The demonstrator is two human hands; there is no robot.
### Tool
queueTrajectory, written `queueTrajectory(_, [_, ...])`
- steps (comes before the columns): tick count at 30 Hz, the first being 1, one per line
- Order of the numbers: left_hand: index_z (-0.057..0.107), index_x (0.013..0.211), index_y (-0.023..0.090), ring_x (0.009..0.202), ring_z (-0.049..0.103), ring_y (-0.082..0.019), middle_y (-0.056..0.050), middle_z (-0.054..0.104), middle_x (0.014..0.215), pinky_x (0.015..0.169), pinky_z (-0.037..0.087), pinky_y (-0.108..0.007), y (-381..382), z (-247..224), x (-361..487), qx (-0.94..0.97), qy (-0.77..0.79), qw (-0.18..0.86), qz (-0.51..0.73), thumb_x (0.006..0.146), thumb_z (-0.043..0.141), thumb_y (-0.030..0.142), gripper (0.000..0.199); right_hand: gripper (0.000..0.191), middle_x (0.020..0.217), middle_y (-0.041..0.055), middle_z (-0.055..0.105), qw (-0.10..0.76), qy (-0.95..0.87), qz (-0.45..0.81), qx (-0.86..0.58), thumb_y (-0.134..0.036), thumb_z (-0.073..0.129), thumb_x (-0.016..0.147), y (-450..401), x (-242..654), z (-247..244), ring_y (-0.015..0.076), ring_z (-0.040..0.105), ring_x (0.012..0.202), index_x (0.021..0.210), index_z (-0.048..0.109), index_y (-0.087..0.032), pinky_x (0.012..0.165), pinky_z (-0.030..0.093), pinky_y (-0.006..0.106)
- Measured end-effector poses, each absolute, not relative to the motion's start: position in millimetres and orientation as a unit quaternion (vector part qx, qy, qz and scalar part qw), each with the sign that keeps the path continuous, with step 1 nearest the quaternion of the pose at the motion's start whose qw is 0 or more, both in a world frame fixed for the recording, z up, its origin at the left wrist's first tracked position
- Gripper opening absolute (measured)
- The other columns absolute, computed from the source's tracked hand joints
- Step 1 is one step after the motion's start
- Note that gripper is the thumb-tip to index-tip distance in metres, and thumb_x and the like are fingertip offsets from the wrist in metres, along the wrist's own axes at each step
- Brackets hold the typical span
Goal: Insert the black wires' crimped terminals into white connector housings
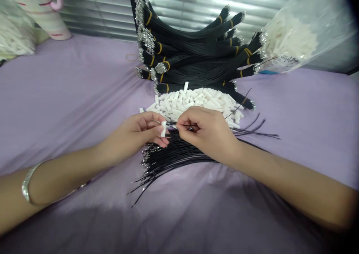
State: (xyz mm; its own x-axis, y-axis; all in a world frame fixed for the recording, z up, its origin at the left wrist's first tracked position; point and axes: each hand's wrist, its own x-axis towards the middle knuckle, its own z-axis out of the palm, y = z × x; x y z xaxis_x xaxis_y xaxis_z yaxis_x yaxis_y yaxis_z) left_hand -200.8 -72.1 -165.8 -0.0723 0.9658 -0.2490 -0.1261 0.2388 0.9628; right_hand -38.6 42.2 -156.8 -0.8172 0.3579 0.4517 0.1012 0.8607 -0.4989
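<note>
Between thumb and fingers, my left hand (147, 128) pinches a small white plastic connector housing (163, 129), held upright. My right hand (203, 130) is closed on a thin black wire (171, 124), whose end points left and meets the housing's right side. Whether the tip is inside the housing I cannot tell. Under both hands lies a spread of loose black wires (176, 155) with silvery metal terminals at their left ends. Just behind my hands is a heap of white connector housings (196, 98).
Behind the heap are stacked bundles of black wires (193, 55) tied with yellow bands. A clear bag (294, 40) of white pieces stands at right, another bag (15, 35) at left. A striped cup (39, 9) stands back left. A purple cloth (70, 82) covers the table.
</note>
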Motion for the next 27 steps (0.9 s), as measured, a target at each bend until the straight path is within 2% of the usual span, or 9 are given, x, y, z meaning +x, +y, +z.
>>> queueTrajectory(8, [0.052, 0.096, 0.01, 0.07, 0.066, -0.011, -0.002, 0.064, 0.076, 0.067, 0.056, -0.02, -70, -164, -200, 0.37, 0.563, 0.557, 0.485, 0.084, 0.059, 0.019, 0.016, 0.005, 0.066, -0.0013, 0.053, 0.294, -0.923, 0.222, -0.111, -0.006, 0.057, 0.074, 42, -39, -158, 0.0043, 0.044, 0.059, 0.07, 0.059, -0.009, 0.059, 0.035, 0.016])
queueTrajectory(14, [0.054, 0.092, 0.009, 0.067, 0.066, -0.012, -0.003, 0.065, 0.073, 0.065, 0.055, -0.021, -71, -165, -198, 0.378, 0.57, 0.547, 0.483, 0.081, 0.062, 0.018, 0.016, 0.009, 0.067, 0.0004, 0.053, 0.283, -0.93, 0.219, -0.08, -0.009, 0.056, 0.079, 40, -43, -158, 0.0078, 0.047, 0.063, 0.071, 0.058, -0.01, 0.061, 0.037, 0.019])
queueTrajectory(17, [0.053, 0.092, 0.009, 0.064, 0.065, -0.012, -0.003, 0.066, 0.072, 0.062, 0.054, -0.021, -72, -161, -196, 0.396, 0.567, 0.533, 0.487, 0.082, 0.061, 0.02, 0.017, 0.012, 0.083, 0.0068, 0.057, 0.24, -0.95, 0.186, -0.072, -0.018, 0.054, 0.085, 45, -40, -152, 0.0147, 0.052, 0.081, 0.084, 0.06, -0.009, 0.075, 0.041, 0.025])
queueTrajectory(20, [0.053, 0.098, 0.011, 0.053, 0.058, -0.008, -0.002, 0.064, 0.067, 0.052, 0.049, -0.017, -74, -154, -195, 0.442, 0.575, 0.493, 0.481, 0.084, 0.059, 0.025, 0.021, 0.044, 0.109, 0.0149, 0.054, 0.151, -0.972, 0.156, -0.093, -0.043, 0.059, 0.082, 53, -35, -141, 0.0242, 0.049, 0.103, 0.107, 0.056, -0.007, 0.089, 0.038, 0.036])
queueTrajectory(22, [0.052, 0.103, 0.012, 0.046, 0.051, -0.007, 0.0, 0.061, 0.066, 0.046, 0.044, -0.017, -76, -150, -195, 0.474, 0.584, 0.45, 0.481, 0.087, 0.056, 0.03, 0.024, 0.04, 0.103, 0.0125, 0.058, 0.092, -0.982, 0.147, -0.076, -0.045, 0.054, 0.085, 58, -34, -131, 0.023, 0.051, 0.098, 0.101, 0.059, -0.009, 0.088, 0.037, 0.037])
queueTrajectory(24, [0.049, 0.113, 0.014, 0.056, 0.055, -0.009, -0.004, 0.064, 0.08, 0.052, 0.047, -0.021, -78, -148, -193, 0.52, 0.599, 0.373, 0.482, 0.089, 0.05, 0.033, 0.03, 0.03, 0.083, 0.0068, 0.06, 0.082, -0.984, 0.145, -0.07, -0.037, 0.046, 0.091, 62, -32, -117, 0.0167, 0.054, 0.08, 0.081, 0.058, -0.011, 0.078, 0.039, 0.031])
queueTrajectory(26, [0.04, 0.129, 0.016, 0.092, 0.061, -0.018, -0.013, 0.059, 0.116, 0.077, 0.051, -0.03, -78, -148, -189, 0.619, 0.609, 0.276, 0.412, 0.092, 0.044, 0.035, 0.042, 0.029, 0.074, 0.0035, 0.058, 0.134, -0.968, 0.186, -0.099, -0.032, 0.042, 0.093, 67, -26, -101, 0.0118, 0.053, 0.069, 0.074, 0.052, -0.013, 0.066, 0.038, 0.026])
queueTrajectory(27, [0.034, 0.136, 0.016, 0.115, 0.051, -0.023, -0.016, 0.046, 0.135, 0.093, 0.045, -0.037, -78, -148, -186, 0.686, 0.599, 0.233, 0.341, 0.092, 0.042, 0.036, 0.049, 0.028, 0.072, 0.0026, 0.058, 0.174, -0.953, 0.217, -0.118, -0.031, 0.04, 0.094, 70, -19, -93, 0.0102, 0.053, 0.067, 0.074, 0.048, -0.013, 0.063, 0.038, 0.024])
